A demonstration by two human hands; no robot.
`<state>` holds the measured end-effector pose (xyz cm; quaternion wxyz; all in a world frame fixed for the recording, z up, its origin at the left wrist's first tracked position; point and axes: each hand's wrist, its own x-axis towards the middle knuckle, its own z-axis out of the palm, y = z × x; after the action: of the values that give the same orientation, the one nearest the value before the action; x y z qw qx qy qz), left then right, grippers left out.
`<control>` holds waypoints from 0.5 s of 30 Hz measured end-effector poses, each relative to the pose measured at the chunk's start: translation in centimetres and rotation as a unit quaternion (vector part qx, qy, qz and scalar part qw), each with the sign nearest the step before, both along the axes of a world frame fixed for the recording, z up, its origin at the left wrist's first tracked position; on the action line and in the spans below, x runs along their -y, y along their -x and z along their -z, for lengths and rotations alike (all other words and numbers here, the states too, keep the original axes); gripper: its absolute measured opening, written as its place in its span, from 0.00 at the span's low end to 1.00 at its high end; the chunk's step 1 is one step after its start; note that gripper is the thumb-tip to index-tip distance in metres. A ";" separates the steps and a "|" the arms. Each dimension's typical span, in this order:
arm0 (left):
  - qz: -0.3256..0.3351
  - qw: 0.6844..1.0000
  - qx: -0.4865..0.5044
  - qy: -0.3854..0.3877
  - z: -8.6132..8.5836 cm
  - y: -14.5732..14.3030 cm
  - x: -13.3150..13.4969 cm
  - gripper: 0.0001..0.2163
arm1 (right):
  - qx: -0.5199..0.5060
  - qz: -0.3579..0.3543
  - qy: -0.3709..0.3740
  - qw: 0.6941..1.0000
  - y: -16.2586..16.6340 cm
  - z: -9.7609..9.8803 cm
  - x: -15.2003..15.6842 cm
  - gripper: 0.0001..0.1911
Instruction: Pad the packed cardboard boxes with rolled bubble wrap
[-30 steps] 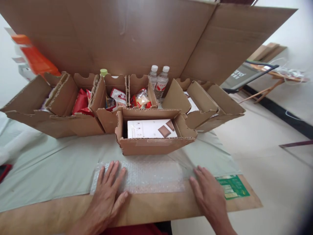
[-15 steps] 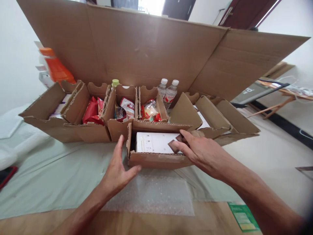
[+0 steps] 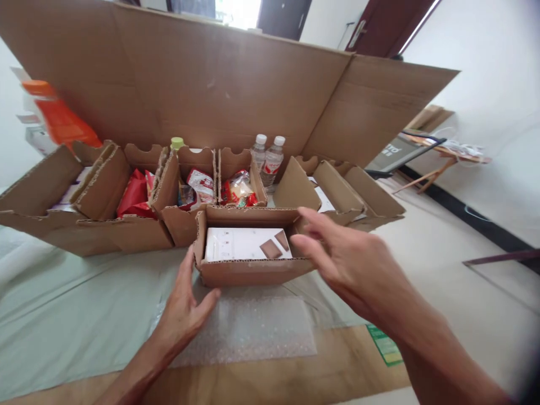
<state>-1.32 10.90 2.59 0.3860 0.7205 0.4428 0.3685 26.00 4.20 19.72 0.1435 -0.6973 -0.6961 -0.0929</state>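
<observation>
So there's a narrow cardboard bin [image 3: 253, 274] on the pale green cloth [image 3: 113, 306], parked crosswise right in front of the person. Its long axis runs left to right, roughly in line with the near edge of the table, and the open side faces up. Inside is a white printed box [image 3: 238, 245] lying the same long way, brown squares printed toward its right end and tiny pictures toward its left.

Left hand [image 3: 185, 306] is at the bin's left end, thumb spread wide from the fingers. Not clamped on anything that I can see, though I honestly can't tell if the fingertips touch the cardboard. Right hand [image 3: 343, 256] is a bit blurry at the other end, also unclenched, thumb and fingers apart, hiding that corner. Contact there? Can't tell either.

Just in front of the bin there's a sheet of bubble wrap [image 3: 253, 329], also lying lengthwise left to right. Behind it is a row of bins whose sides run away from the person instead: a red packet [image 3: 135, 194] in one, a red-and-white pouch [image 3: 201, 185] in another, plus two clear white-capped bottles [image 3: 273, 163] standing upright further right.
</observation>
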 end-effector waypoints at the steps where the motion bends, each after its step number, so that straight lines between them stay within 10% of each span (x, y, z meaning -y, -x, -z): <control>1: -0.020 0.999 -0.030 -0.009 0.1 1.0 0.5 0.38 | -0.014 0.012 -0.065 0.998 -0.1 -0.1 1.9 0.20; 4: -0.041 0.992 -0.102 -0.068 0.4 3.0 2.9 0.32 | -0.067 -0.011 -0.137 0.988 1.0 2.2 6.9 0.12; 11: 0.153 0.944 -0.198 -0.217 3.8 0.6 8.0 0.32 | -0.157 -0.171 0.114 0.966 11.6 18.3 6.3 0.25; 15: 0.157 0.889 -0.320 -0.289 6.5 4.8 6.2 0.29 | -0.116 -0.093 0.059 0.987 8.5 23.0 8.5 0.25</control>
<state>-6.14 4.66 -3.95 0.0507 0.9391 0.2979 0.1640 17.54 -4.31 -3.27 0.1904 -0.6431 -0.7404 0.0436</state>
